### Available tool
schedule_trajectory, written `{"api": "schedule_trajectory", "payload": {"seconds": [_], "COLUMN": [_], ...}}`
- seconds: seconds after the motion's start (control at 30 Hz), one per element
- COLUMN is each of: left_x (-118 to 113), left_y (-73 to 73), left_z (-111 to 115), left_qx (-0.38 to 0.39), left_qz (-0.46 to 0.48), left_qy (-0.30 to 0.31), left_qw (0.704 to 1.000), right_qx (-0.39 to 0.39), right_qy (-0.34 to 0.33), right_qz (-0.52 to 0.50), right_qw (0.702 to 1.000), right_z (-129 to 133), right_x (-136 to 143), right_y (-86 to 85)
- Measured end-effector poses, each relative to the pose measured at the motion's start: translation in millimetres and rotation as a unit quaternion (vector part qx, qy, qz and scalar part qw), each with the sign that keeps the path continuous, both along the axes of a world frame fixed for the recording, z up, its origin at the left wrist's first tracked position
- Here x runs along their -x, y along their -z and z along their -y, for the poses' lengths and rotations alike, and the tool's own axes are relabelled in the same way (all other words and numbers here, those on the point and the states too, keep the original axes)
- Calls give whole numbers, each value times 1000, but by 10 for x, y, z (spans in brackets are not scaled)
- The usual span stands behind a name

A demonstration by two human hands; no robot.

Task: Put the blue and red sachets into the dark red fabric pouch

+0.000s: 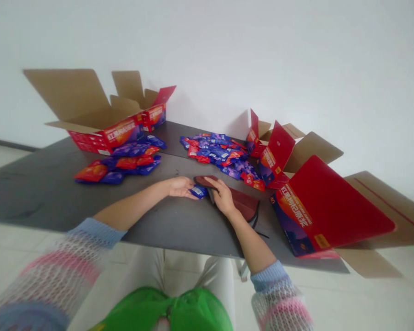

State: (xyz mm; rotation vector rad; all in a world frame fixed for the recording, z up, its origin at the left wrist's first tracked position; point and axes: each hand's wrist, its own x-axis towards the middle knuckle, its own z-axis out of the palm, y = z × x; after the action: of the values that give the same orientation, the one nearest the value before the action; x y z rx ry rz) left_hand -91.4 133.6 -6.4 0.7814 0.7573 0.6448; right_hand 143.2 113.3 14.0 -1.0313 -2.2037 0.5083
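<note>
L hand point(180, 187) has its fingers clamped on small shiny blue pkt point(198, 191), just at L end of flat maroon corded pouch point(246, 204), which fingers of R hand point(223, 197) grip, in front of red-&-blue pkt pile point(215, 151) on dark-grey tabletop point(179, 225).

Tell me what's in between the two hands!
A small blue packet: in the head view it sits between the left hand, whose fingers hold it, and the right hand, which is on a brown item.

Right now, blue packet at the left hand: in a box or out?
Out: left hand holds the blue packet over the table, outside the boxes.
</note>
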Motion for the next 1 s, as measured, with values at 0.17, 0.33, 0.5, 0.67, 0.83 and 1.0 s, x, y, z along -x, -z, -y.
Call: {"api": "schedule_trajectory", "payload": {"seconds": [0.17,0.33,0.5,0.67,0.83,1.0], "left_x": [2,-16,-21,-70,-71,-20], "left_y": [-41,-84,-74,-81,-107,-93], "left_z": [25,32,47,67,71,64], "left_qx": [6,16,20,3,-13,-39], "left_qz": [5,-14,-65,-91,-77,-76], "left_qy": [-12,-6,-40,-48,-30,3], "left_qw": [1000,1000,997,995,996,996], "right_qx": [34,90,103,103,82,69], "right_qy": [29,4,-141,-198,-46,156], "right_qz": [30,106,117,107,140,152], "right_qw": [999,990,978,969,986,974], "right_z": [53,-6,-31,-110,-215,-285], "right_x": [144,172,98,7,-101,-218], "right_y": [-23,-38,22,23,-13,-8]}}
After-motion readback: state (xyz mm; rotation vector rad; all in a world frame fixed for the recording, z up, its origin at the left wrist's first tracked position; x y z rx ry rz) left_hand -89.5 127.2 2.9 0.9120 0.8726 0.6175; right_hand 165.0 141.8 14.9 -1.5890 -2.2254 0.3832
